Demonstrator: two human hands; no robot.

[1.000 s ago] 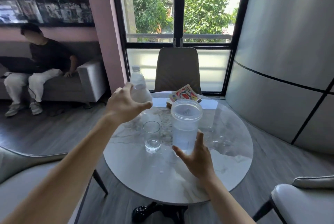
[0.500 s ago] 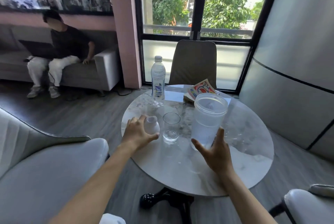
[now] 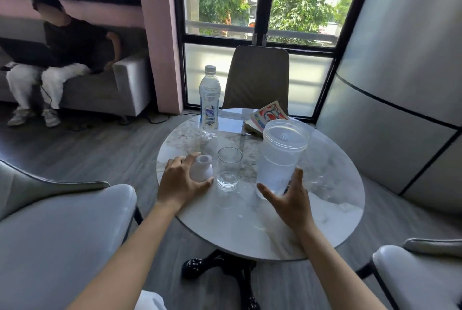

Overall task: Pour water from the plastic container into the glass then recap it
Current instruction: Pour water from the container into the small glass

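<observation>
The tall translucent plastic container [image 3: 280,159], partly filled with water and topped by a clear lid, stands on the round marble table [image 3: 325,209]. My right hand [image 3: 287,199] cups its base, thumb on one side and fingers on the other. The clear drinking glass [image 3: 228,168] stands upright just left of it, with only a little water at the bottom. My left hand [image 3: 180,182] wraps around a small white vase-shaped piece [image 3: 201,168] that rests on the table beside the glass.
A capped water bottle [image 3: 209,102] stands at the table's far side, a colourful book [image 3: 267,117] to its right. A brown chair [image 3: 257,77] faces me. Grey armchairs flank the table's near left [image 3: 62,234] and right [image 3: 420,274]. A person sits on a sofa [image 3: 62,59] far left.
My left hand came down from beside the water bottle and now rests the white piece on the table by the glass. My view shifted left. The right hand stayed at the container.
</observation>
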